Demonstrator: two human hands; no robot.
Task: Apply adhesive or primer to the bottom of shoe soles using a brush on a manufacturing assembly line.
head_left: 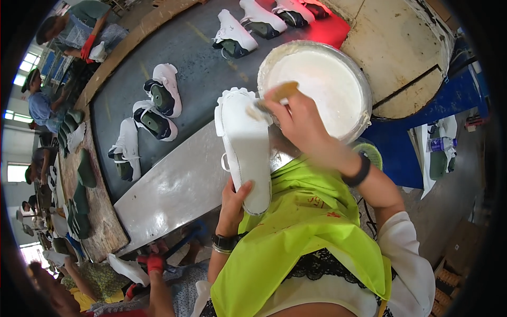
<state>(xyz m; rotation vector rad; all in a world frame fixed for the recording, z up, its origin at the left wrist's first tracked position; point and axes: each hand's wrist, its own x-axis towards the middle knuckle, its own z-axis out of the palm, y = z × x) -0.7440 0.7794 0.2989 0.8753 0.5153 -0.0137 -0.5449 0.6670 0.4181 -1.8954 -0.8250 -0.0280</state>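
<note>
My left hand (232,203) grips a white shoe upper (244,137) near its heel. The upper is held bottom up, its pale underside facing me and its scalloped toe edge pointing away. In my closed right hand (303,120) is a brush with a wooden handle (285,92), slightly blurred. Its bristles are over the right side of the upper's forefoot, where contact is hard to tell. Just beyond my right hand stands a round metal basin (365,87) of milky white liquid, with dried white crust along its rim.
White shoes with dark green soles (165,100) lie on the dark conveyor belt (195,74), more at its far end under red light. A metal ledge (169,193) borders it. Left are dark green soles (84,169) on a wooden board; a co-worker's red-gloved hand (154,263) is at lower left.
</note>
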